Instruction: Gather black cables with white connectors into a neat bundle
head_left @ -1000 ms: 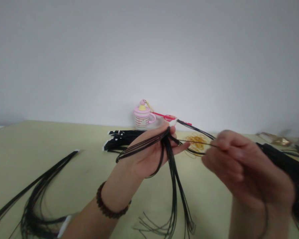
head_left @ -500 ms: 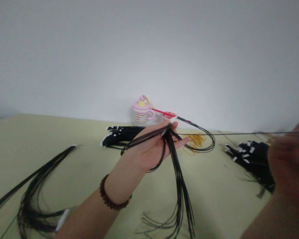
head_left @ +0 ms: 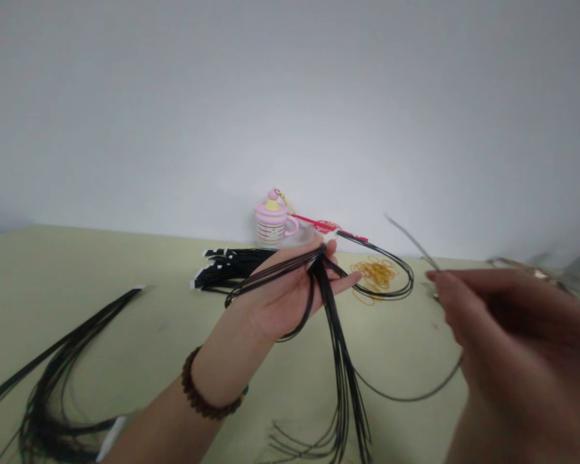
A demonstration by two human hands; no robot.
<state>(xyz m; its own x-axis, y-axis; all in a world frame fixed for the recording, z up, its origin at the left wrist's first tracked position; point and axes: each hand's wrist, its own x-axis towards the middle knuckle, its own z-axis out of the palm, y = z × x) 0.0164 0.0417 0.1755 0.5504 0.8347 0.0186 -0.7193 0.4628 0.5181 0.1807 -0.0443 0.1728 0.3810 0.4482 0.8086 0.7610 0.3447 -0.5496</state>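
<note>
The left hand [head_left: 280, 308] is holding a bundle of black wires [head_left: 330, 303] above the counter [head_left: 174, 361], while the right hand [head_left: 522, 348], now closer in, is pinching one wire [head_left: 406, 400] that is sagging instead of stretching taut as before, suggesting the pull is easing.

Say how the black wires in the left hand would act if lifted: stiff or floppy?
Probably floppy: the black wires droop below the left hand. Likely a little springy, as one end juts up unsupported past the right hand. They may splay or tangle, since their lower ends fan apart.
</note>
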